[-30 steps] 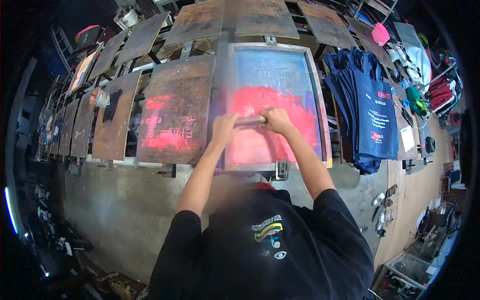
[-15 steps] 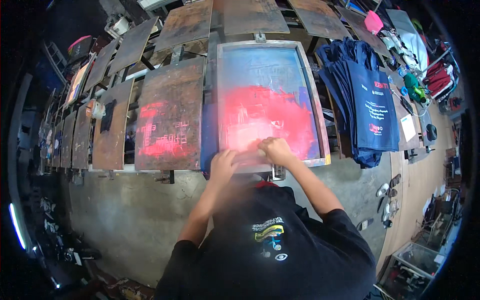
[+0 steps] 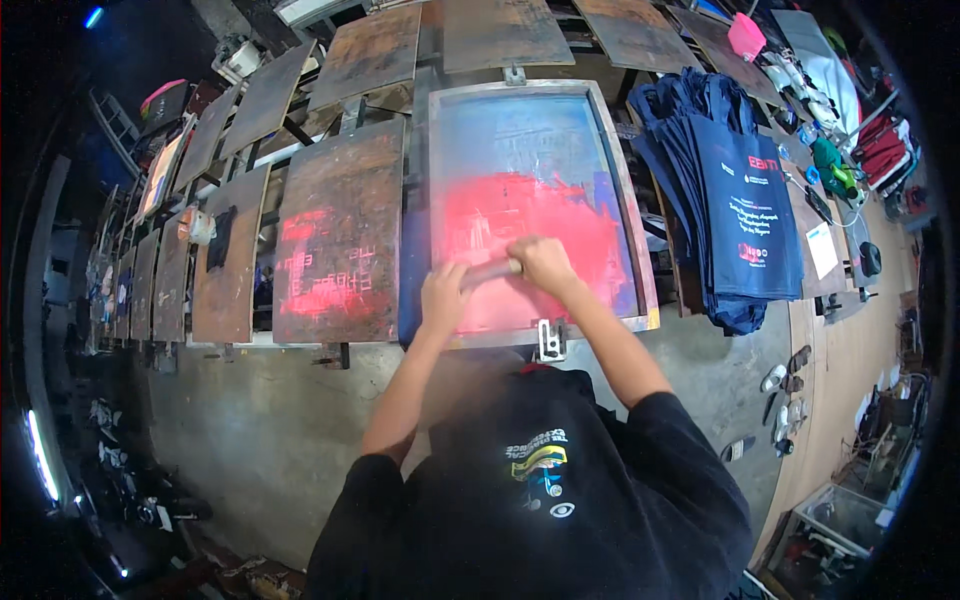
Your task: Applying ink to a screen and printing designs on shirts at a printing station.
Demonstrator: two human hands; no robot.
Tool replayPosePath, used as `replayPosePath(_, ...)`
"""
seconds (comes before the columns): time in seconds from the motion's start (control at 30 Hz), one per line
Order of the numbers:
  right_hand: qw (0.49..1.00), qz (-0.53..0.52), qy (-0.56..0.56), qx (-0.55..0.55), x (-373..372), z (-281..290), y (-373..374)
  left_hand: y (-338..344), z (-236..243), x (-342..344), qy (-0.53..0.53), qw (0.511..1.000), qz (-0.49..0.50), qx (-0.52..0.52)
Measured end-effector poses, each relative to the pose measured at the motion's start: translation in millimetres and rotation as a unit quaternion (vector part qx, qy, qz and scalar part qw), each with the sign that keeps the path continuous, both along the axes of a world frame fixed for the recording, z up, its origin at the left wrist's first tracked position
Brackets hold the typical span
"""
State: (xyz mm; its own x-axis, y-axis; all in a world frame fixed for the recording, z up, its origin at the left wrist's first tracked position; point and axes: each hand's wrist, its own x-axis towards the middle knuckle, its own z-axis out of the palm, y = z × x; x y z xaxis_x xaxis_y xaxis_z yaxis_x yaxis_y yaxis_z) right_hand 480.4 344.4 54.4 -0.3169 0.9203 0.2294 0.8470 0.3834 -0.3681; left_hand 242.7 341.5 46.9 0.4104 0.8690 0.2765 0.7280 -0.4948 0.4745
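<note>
A framed printing screen point(image 3: 640, 235) lies in front of me, its mesh blue at the far end and smeared with red-pink ink point(image 3: 575, 225) over the near part. Both hands grip a squeegee point(image 3: 492, 270) with a pale bar-like handle, slanting over the inked mesh. My left hand point(image 3: 443, 298) is closed on its left end, near the frame's left side. My right hand point(image 3: 542, 267) is wrapped round the right end, slightly farther out. The squeegee's lower edge is hidden or blurred. A metal clamp point(image 3: 550, 341) sits at the frame's near edge.
Left of the screen is a brown board point(image 3: 338, 235) with red ink marks; more boards line the left and back. On the right lies a stack of navy tote bags point(image 3: 735, 210). Beyond are a pink item point(image 3: 745, 38) and a white paper point(image 3: 820, 250). Shoes point(image 3: 785, 405) lie on the floor.
Both hands and the squeegee have moved away from me, up from the screen's near edge onto the inked mesh. The clamp at the near edge now shows more fully.
</note>
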Motion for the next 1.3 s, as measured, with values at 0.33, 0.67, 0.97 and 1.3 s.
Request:
replayPosePath(0.33, 0.995, 0.076, -0.026, -0.063, 13, 13, -47, -54, 13, -1, -0.029, 0.999, -0.028, -0.016)
replayPosePath(0.67, 0.996, 0.059, -0.062, -0.003, 13, 9, 55, 37, 7, 16, 0.035, 0.998, 0.019, 0.052)
replayPosePath(0.97, 0.989, 0.1, -0.038, -0.104, 15, 11, -54, -52, 13, 0, -0.019, 0.997, -0.06, -0.033)
replayPosePath(1.3, 0.984, 0.07, -0.06, -0.15, 21, 17, 38, 24, 24, 14, 0.122, 0.992, -0.021, 0.002)
